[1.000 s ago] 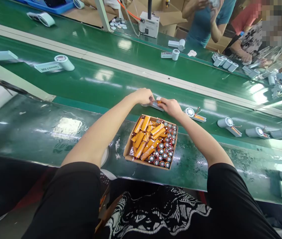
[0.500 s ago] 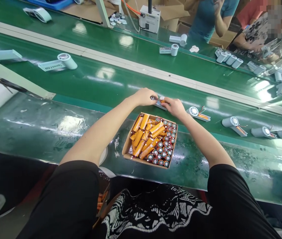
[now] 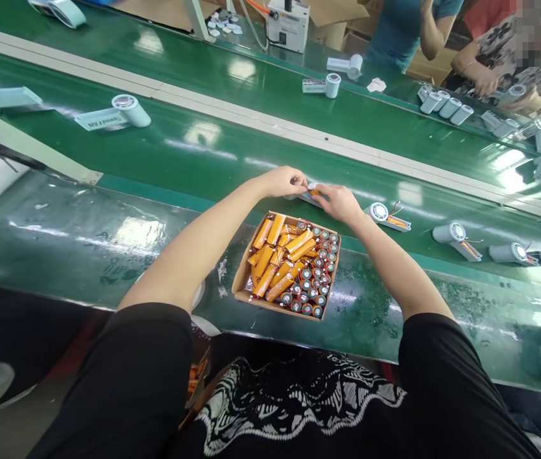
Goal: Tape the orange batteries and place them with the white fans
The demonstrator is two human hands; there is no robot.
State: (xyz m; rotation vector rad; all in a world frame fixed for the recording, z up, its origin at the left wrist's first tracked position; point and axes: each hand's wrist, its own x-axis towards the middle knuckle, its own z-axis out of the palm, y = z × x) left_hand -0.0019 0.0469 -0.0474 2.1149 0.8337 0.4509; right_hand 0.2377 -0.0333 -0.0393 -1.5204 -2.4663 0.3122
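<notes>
Right hand (image 3: pixel 340 203) grasps an orange battery (image 3: pixel 315 192) over a pale fan handle (image 3: pixel 312 199) by the near edge of the green belt (image 3: pixel 232 169); left hand (image 3: pixel 288 182) pinches just beside, its hold unclear. The handle's long axis slants rightward toward that edge, right end nearer the right hand

Batteries (image 3: pixel 265 280) in a carton (image 3: pixel 242 280) on the bench (image 3: pixel 385 306), conveyor belt (image 3: pixel 232 172) behind, fans (image 3: pixel 378 211) on it left and right

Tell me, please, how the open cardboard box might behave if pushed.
The cardboard box would probably feel heavy, being packed with orange cylinders. Its low, wide shape should resist tipping, though the loosely piled cylinders may shift.
</notes>
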